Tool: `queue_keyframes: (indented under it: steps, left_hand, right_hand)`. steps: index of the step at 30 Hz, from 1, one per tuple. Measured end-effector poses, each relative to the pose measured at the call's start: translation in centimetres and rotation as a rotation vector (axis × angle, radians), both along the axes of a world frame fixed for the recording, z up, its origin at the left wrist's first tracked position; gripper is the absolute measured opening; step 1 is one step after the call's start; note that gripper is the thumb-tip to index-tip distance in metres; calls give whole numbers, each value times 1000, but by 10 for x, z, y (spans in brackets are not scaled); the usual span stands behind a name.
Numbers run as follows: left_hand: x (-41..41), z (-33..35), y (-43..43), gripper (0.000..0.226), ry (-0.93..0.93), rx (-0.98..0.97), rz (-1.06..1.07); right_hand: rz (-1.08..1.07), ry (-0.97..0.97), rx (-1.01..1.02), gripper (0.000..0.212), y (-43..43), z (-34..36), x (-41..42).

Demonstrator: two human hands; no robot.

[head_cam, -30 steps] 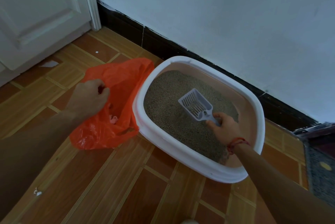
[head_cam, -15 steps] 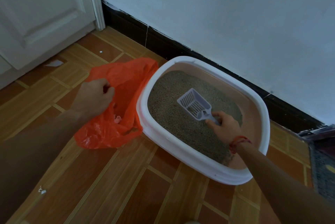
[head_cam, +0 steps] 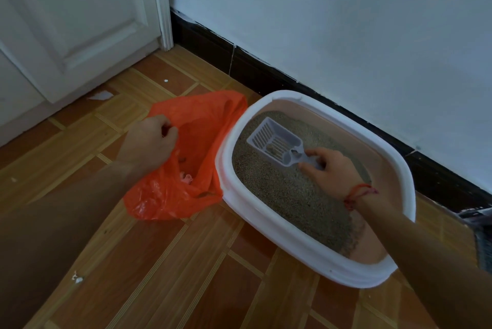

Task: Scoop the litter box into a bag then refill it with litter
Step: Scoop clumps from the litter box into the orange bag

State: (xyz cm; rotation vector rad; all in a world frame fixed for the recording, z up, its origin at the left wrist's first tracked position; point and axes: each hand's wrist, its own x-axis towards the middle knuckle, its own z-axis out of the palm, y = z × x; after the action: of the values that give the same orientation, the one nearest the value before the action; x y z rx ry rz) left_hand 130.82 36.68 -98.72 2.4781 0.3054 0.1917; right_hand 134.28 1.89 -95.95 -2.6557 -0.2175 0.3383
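A white litter box [head_cam: 306,244] with a pinkish inner wall stands on the floor against the wall, filled with grey-brown litter [head_cam: 287,193]. My right hand [head_cam: 328,169] grips the handle of a pale slotted scoop [head_cam: 274,139], lifted over the litter with a few small clumps in it. To the box's left lies an orange plastic bag [head_cam: 202,139] touching the rim. My left hand [head_cam: 150,142] pinches the bag's edge and holds its mouth open; small bits lie inside the bag.
A white door [head_cam: 69,22] and its frame stand at the back left. A dark skirting board [head_cam: 255,67] runs along the white wall behind the box. Wood-pattern floor tiles [head_cam: 173,262] carry a few white scraps. A dark mat edge [head_cam: 482,243] shows at far right.
The scoop has moved toward the far left part of the box and lifted out of the litter, now carrying a few clumps. My left hand keeps holding the bag.
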Motion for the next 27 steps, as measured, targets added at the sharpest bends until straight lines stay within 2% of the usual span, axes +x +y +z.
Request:
queue_keyframes:
  steps: [4,9,12,15,20,27]
  left_hand:
    - [-1,4,5,18,7,-14,34]
    - [0,7,14,22,-24,-74,102]
    - [-1,8,22,21,-35,-83,146]
    - [-3,8,29,23,-38,-105,171]
    - [-6,6,34,23,-50,-63,230]
    - [-9,5,36,23,-42,-82,212]
  right_hand:
    - [184,-23,-52,24,38,26,13]
    - [362,-46,-243,14,96,38,30]
    - [450,-171,-394,17,128,37,33]
    - [516,-305,-504,11,159,38,30]
    - [541,-403,-502,10,192,37,22]
    - [498,-341,-434,11,192,28,24]
